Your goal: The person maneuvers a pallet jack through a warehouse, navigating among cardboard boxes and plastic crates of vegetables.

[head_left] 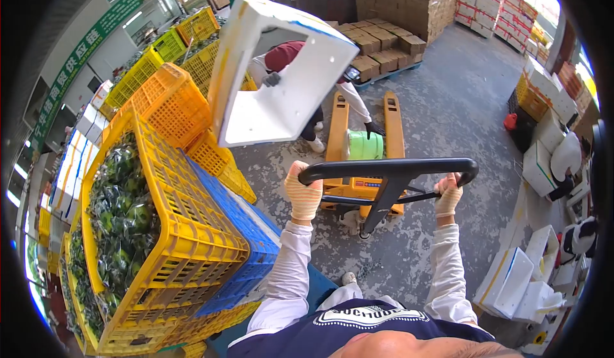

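Observation:
My left hand, in a pale orange knit glove, is wrapped round the left end of the black handle of a pallet jack. At the handle's right end, my right hand grips it too, in a similar glove. Ahead, the jack's yellow forks point away from me. A light green round object sits between the forks, and another person's dark-gloved hand reaches down to it.
Yellow crates of bagged green produce stand close on my left, beside a blue crate. A white foam box partly hides the other person. Cartons lie on a pallet ahead; foam boxes and a person are at right.

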{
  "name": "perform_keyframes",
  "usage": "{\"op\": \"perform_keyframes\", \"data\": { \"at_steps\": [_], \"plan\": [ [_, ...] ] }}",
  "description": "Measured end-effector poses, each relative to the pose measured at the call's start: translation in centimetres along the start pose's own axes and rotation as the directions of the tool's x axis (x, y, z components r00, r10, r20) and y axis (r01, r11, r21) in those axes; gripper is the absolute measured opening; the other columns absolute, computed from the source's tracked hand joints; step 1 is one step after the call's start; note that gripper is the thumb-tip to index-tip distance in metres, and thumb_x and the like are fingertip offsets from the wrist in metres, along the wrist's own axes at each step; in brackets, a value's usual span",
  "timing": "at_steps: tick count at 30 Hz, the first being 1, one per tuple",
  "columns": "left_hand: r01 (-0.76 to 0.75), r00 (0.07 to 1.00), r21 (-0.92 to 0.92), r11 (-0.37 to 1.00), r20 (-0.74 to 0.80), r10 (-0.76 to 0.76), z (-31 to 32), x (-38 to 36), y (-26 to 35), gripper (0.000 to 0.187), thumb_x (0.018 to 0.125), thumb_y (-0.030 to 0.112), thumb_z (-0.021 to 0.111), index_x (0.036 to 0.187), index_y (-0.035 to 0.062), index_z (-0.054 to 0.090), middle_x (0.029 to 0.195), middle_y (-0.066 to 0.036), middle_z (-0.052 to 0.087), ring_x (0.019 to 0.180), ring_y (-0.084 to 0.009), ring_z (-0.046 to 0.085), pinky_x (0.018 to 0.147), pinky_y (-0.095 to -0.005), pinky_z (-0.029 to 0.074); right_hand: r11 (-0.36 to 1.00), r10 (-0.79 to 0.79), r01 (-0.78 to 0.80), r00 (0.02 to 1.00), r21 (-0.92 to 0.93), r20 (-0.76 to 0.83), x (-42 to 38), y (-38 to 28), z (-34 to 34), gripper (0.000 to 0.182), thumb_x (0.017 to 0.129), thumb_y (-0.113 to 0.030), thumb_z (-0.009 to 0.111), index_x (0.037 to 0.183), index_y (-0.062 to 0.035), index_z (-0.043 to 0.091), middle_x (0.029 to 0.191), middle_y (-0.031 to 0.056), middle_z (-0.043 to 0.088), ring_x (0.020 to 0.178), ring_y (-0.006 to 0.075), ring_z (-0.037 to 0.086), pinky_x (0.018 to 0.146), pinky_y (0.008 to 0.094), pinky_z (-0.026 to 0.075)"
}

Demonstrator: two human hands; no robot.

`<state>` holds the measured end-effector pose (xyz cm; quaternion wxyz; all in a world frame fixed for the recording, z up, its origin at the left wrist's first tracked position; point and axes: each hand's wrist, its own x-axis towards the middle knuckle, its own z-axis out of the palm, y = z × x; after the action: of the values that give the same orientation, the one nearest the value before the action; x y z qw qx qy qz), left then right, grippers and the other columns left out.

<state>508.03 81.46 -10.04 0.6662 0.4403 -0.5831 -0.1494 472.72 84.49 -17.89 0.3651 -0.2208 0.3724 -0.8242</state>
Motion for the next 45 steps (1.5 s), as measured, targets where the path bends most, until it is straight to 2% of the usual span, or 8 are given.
{"op": "perform_keyframes", "data": {
  "at_steps": [7,13,19,26,36,41,42,45],
  "plan": [
    [0.358,0.934,-0.208,0.910,0.082,-0.349,-0.5,-2.7,-0.9,0.014,0.079,0.010,0.071,0.078,0.0066,0.058,0.060,0.004,0.051,0.052,-0.0051,0.044,0.050,-0.0248,0.041,0.845,0.366,-0.385,0.923,0.372,0.122,-4.7,3.2,0.7,0.027,0.095,-0.033,0.056,0.101,-0.0077,0.060,0.057,-0.0070,0.029,0.051,0.0074,0.035,0.055,0.0258,0.040],
    [0.571,0.819,-0.324,0.754,0.284,-0.498,0.1,-5.2,-2.2,0.041,0.091,0.032,0.061,0.058,0.0126,0.044,0.049,0.002,0.038,0.043,-0.0111,0.043,0.050,-0.0308,0.044,0.925,0.380,-0.378,0.924,-0.041,0.049,-13.3,8.2,-1.7,0.031,0.091,-0.027,0.062,0.116,-0.0083,0.056,0.090,-0.0011,0.056,0.077,0.0098,0.054,0.070,0.0272,0.047],
    [0.549,0.473,-0.318,0.773,0.881,0.027,-3.7,-2.1,-3.4,0.059,0.078,0.049,0.070,0.109,-0.0010,0.060,0.085,-0.013,0.067,0.085,-0.0210,0.065,0.099,-0.0411,0.045,0.671,0.643,-0.672,0.738,-0.312,-0.204,-23.5,9.0,-12.1,0.039,0.089,-0.025,0.064,0.122,-0.0061,0.054,0.093,0.0029,0.061,0.080,0.0134,0.058,0.072,0.0304,0.050],
    [0.815,0.051,-0.364,0.450,0.820,0.570,0.0,-4.9,1.9,0.090,0.074,0.060,0.069,0.128,-0.0088,0.047,0.102,-0.027,0.063,0.087,-0.0292,0.064,0.066,-0.0340,0.054,0.615,0.585,-0.716,0.695,-0.330,-0.418,-25.5,4.8,-20.7,0.031,0.091,-0.020,0.061,0.118,-0.0052,0.056,0.090,0.0025,0.061,0.076,0.0127,0.056,0.070,0.0288,0.050],
    [0.856,0.227,-0.137,0.498,0.966,-0.125,6.7,-12.3,18.4,0.109,0.068,0.067,0.069,0.140,-0.0051,0.029,0.093,-0.018,0.063,0.075,-0.0220,0.064,0.069,-0.0289,0.051,0.746,0.529,-0.658,0.677,-0.100,-0.511,-28.8,-0.5,-27.9,0.027,0.090,-0.013,0.060,0.116,-0.0046,0.059,0.088,0.0021,0.061,0.074,0.0104,0.055,0.067,0.0263,0.049],
    [0.840,0.161,0.127,0.527,0.870,-0.467,11.9,-10.8,23.6,0.072,0.088,0.026,0.062,0.146,0.0062,0.023,0.099,-0.011,0.059,0.066,-0.0161,0.060,0.050,-0.0298,0.053,0.784,0.427,-0.612,0.647,-0.098,-0.632,-34.7,-7.9,-36.8,0.028,0.090,-0.013,0.061,0.116,-0.0038,0.058,0.087,0.0034,0.062,0.074,0.0108,0.056,0.068,0.0262,0.049],
    [0.794,0.273,0.147,0.590,0.780,-0.563,13.2,-11.5,24.3,0.025,0.089,0.027,0.064,0.100,0.0054,0.058,0.076,-0.001,0.061,0.054,-0.0092,0.054,0.044,-0.0216,0.046,0.784,0.380,-0.607,0.634,-0.129,-0.673,-36.3,-9.6,-38.9,0.028,0.090,-0.014,0.061,0.116,-0.0043,0.058,0.088,0.0034,0.062,0.075,0.0109,0.057,0.069,0.0261,0.050],
    [0.744,0.162,0.321,0.585,0.764,-0.625,15.3,-9.9,25.5,0.012,0.090,0.022,0.063,0.094,0.0105,0.060,0.078,-0.001,0.058,0.059,-0.0112,0.047,0.051,-0.0273,0.040,0.792,0.286,-0.601,0.520,-0.107,-0.805,-41.1,-14.7,-45.0,0.029,0.088,-0.017,0.062,0.116,-0.0074,0.061,0.094,0.0038,0.065,0.081,0.0124,0.059,0.071,0.0267,0.050]
  ]
}}
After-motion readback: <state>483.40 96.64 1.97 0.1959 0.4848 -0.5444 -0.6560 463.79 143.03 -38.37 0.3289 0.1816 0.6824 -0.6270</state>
